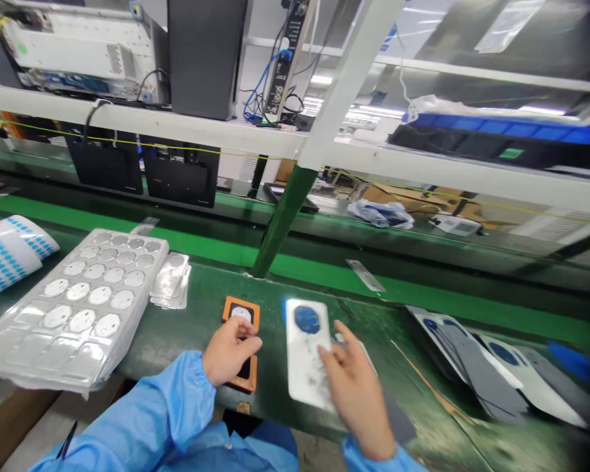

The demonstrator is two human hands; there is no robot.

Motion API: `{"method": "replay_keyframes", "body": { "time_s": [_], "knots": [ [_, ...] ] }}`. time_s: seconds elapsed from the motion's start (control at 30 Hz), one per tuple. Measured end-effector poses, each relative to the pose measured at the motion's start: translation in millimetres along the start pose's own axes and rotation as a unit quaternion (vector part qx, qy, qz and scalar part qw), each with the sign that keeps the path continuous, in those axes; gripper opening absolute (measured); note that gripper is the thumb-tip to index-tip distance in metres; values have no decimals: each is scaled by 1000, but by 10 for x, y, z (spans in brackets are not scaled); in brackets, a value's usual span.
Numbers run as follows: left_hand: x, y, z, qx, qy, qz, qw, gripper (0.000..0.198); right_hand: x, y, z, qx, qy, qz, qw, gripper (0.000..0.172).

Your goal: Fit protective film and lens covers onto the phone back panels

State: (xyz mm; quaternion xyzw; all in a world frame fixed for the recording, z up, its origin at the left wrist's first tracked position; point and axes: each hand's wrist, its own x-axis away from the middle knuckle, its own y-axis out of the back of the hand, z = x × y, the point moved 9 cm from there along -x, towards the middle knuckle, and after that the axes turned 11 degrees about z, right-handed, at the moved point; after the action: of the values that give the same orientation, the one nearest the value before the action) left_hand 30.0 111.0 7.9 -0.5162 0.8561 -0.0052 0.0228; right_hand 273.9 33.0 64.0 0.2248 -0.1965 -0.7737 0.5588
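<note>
A white phone back cover (299, 373) with a round blue film (307, 319) near its top is slightly tilted above the bench, in front of me. My right hand (356, 387) grips its right edge, thumb on the face and index finger stretched past it. Behind that hand, part of another pale piece shows. My left hand (231, 351) hovers over an orange-framed fixture (253, 377), fingers loosely curled, thumb apart from the index finger; nothing is visible in it. Just beyond, a white round piece (240, 313) sits in the fixture's upper part (255, 307).
Left lies a clear plastic tray (91, 354) of round silvery pieces, beside small clear-film sheets (172, 282) and a sheet of blue dots (10, 252). More covers (472, 367) are stacked at right. A green post (285, 223) rises from the bench's back edge.
</note>
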Motion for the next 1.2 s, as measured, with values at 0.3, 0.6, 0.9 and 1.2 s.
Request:
{"method": "replay_keyframes", "body": {
  "time_s": [0.3,0.6,0.9,1.2],
  "knots": [
    [289,179,24,167,28,16,986,35,255,-1061,997,98,263,50,958,17],
    [394,266,-39,45,30,18,998,32,180,-1319,1203,174,317,170,917,18],
    [379,244,31,-11,47,14,999,31,149,-1301,1108,167,297,208,917,19],
    [381,227,51,-35,48,1,998,32,150,-1330,1074,187,292,227,910,22]
  ]
}}
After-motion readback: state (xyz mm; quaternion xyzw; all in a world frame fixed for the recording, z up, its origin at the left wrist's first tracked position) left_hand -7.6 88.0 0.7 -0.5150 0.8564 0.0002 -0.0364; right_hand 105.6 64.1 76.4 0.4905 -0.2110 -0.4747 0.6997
